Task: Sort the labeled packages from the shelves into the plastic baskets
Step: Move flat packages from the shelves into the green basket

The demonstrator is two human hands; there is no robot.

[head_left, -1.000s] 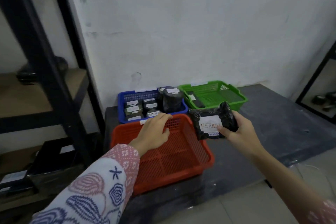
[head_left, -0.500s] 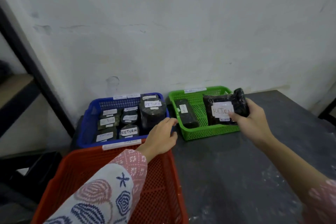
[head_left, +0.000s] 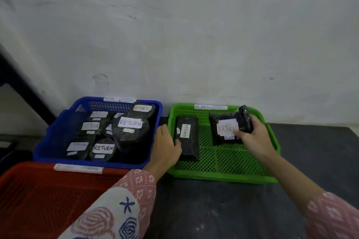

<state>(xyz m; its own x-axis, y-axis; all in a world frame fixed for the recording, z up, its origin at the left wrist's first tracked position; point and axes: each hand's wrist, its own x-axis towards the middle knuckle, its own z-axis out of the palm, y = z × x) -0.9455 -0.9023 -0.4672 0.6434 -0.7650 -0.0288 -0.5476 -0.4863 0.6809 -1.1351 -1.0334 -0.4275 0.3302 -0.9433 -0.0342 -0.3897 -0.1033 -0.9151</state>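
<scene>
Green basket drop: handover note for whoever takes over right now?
Right hand: grips the wrapped RETURN package, low inside the green basket, not released.
Left hand: fingers on the long RETURN package at the basket's left side.
Blue basket: several labeled packages already in it.
Red basket: no packages in the visible part.
Left: release this package, then fetch any remaining from the shelves, which are out of view.

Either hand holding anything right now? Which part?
The right hand grips the black wrapped package by its right end, inside the green basket. The left hand touches the long package; a grip cannot be told.
</scene>
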